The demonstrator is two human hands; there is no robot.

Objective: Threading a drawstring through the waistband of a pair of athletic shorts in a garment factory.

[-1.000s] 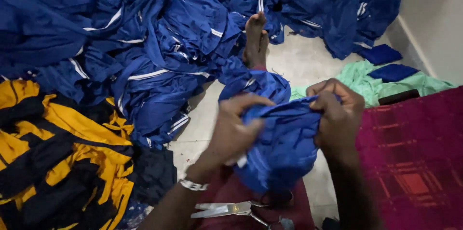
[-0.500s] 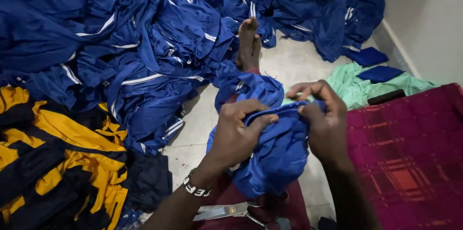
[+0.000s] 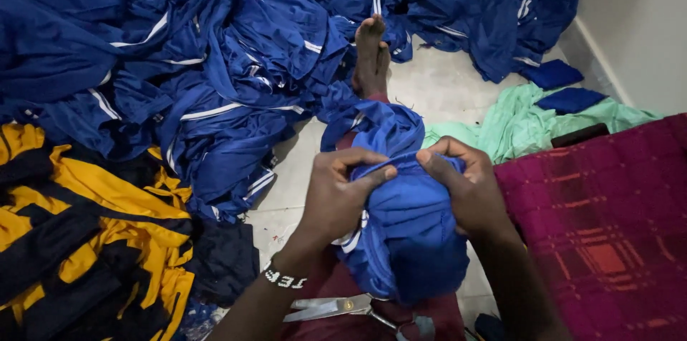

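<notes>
Head view. I judge the work on this piece as midway: my left hand [image 3: 336, 198] and right hand [image 3: 465, 191] each have their grip clamped on the top edge of a blue garment [image 3: 408, 234], bunched in my lap at near centre, thumbs almost meeting. The cloth is smooth, glossy, gathered into a rounded bundle, with a white stripe showing by the left wrist. A large heap of blue garments [image 3: 215, 62] lies far left on the floor; scissors [image 3: 329, 307] rest just below the bundle.
</notes>
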